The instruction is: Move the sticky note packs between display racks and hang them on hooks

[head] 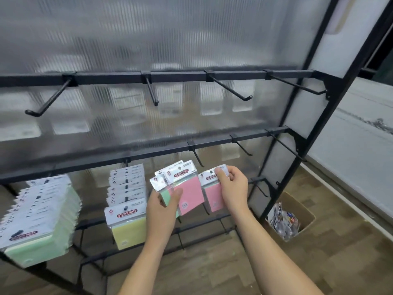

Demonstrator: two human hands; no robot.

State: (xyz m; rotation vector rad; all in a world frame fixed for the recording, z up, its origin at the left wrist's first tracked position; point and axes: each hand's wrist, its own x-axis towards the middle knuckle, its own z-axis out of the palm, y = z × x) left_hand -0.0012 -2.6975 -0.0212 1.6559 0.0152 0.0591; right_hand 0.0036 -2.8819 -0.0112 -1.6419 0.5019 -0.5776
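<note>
- The person's left hand (164, 202) grips a small fanned bunch of cellophane-wrapped sticky note packs (180, 188): pink ones in front, a green one behind. The thumb lies across the lower front and the fingers are curled behind. Held low like this, the white header cards with their hang holes fan upward, so single packs can be drawn off the bunch.
- The right hand (232, 188) pinches one pink sticky note pack with a white header card (212, 191), thumb on the header just beside the hang hole and fingers round the right edge. That grip appears chosen to leave the hole free and the pack upright for threading.
- The nearest bare black wire hook on the middle crossbar (198, 159) hangs just above the held packs and seems the likeliest target. Its upturned tip means the hole must be lifted over the end before the pack can slide back.
- On the same black metal rack, a hook to the left is already filled with a row of yellow sticky note packs (127, 209). Further left hangs a dense row of green sticky note packs (36, 228).
- The upper black crossbar (170, 76) carries four long bare hooks. Behind everything stands a ribbed translucent plastic panel (170, 39).
- A brown cardboard box of crumpled clear wrappers (287, 220) sits on the wood-patterned floor, right of the rack post.
- The lower bare hooks project toward the forearms and could snag a pack or sleeve.
</note>
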